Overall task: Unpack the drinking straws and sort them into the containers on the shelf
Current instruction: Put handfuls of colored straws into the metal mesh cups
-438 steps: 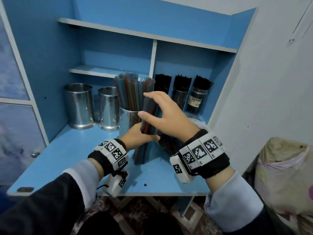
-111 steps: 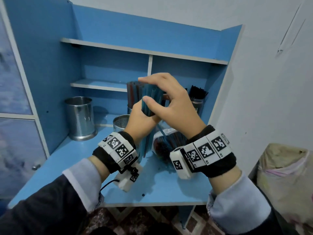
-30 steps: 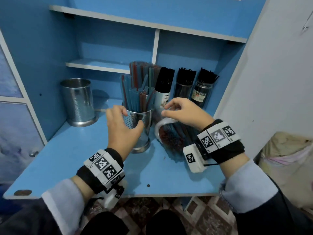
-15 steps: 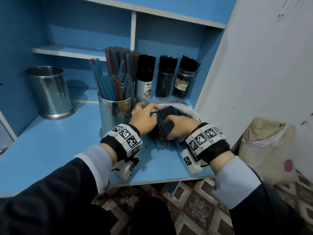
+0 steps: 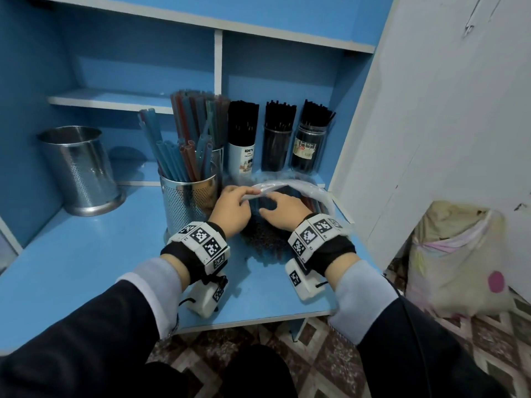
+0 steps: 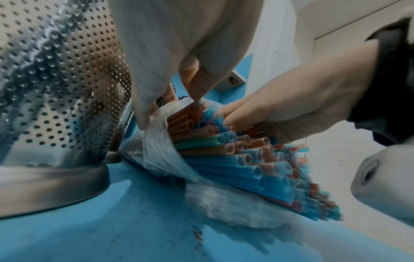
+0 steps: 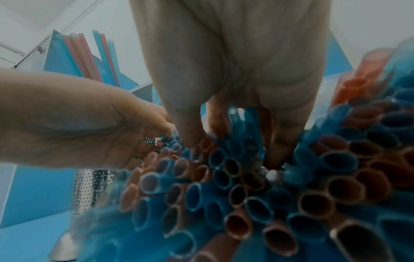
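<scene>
A clear plastic bag (image 5: 298, 186) of blue and orange straws (image 6: 246, 159) lies on its side on the blue shelf board (image 5: 86, 268), its mouth towards me. My left hand (image 5: 250, 193) pinches the upper rim of the bag's mouth between thumb and fingers (image 6: 143, 117). My right hand (image 5: 268, 209) reaches into the mouth, and its thumb and fingers (image 7: 277, 152) dig into the bundle around a few blue straws (image 7: 251, 122). Just left of the bag, a perforated metal cup (image 5: 186, 202) holds several coloured straws.
An empty perforated metal cup (image 5: 80, 168) stands at the far left. Behind it another cup of coloured straws (image 5: 201, 119) and three containers of black straws (image 5: 277, 139) line the back. A white wall (image 5: 431, 139) closes the right side. A cloth sack (image 5: 459, 254) sits on the floor.
My left hand left the metal cup, moved right to the bag and took hold of its rim. My right hand went from the rim down into the straws.
</scene>
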`<state>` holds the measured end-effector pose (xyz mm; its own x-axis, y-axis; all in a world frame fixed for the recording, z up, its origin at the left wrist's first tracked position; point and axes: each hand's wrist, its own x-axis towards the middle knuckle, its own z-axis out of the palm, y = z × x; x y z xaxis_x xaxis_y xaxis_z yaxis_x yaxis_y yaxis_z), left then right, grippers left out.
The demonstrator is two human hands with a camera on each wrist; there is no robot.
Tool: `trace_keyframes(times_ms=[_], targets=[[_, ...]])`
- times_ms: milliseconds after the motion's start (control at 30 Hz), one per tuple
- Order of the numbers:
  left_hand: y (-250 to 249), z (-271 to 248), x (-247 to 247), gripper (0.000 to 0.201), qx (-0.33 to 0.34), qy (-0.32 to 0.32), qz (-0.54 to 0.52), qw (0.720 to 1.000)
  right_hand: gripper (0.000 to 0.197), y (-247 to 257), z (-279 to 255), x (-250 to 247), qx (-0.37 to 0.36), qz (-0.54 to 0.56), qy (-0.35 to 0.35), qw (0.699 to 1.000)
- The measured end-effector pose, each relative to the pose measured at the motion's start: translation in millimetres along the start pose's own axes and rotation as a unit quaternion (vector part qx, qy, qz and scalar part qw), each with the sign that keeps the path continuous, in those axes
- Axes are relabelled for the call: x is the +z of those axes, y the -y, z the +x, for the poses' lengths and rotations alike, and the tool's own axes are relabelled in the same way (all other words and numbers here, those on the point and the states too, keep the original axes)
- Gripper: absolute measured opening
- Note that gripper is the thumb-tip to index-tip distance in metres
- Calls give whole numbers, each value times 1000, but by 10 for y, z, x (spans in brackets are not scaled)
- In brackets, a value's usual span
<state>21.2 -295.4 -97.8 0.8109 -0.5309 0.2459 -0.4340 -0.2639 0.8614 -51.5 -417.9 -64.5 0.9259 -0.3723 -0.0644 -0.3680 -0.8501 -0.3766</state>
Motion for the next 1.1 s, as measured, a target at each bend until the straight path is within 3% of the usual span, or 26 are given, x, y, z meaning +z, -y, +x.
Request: trace_keyframes(times_ms=[167,300,600,967,1033,1100], targets=[[5,-3,-20,31,8,-5,-6,1000,58,-25,33,14,-34,-37,21,999],[31,-6,-21,31,5,3,-4,1000,57,-78,32,8,-37,-5,40,999],[63,-10,-2,31,6,0,-5,1000,17,-99,30,2,-48,69,1,996],[67,-51,-32,33,1,31,-19,999,21,-296,-101,-275,-40,169,-49,984],[50,-61,-22,31,12,15,0,1000,22,-321,-207,-370,-34,178,-40,983],[-10,-75,-26,36,67,-27,35,997,24,-323,-330,-479,-27,181,-19,983]])
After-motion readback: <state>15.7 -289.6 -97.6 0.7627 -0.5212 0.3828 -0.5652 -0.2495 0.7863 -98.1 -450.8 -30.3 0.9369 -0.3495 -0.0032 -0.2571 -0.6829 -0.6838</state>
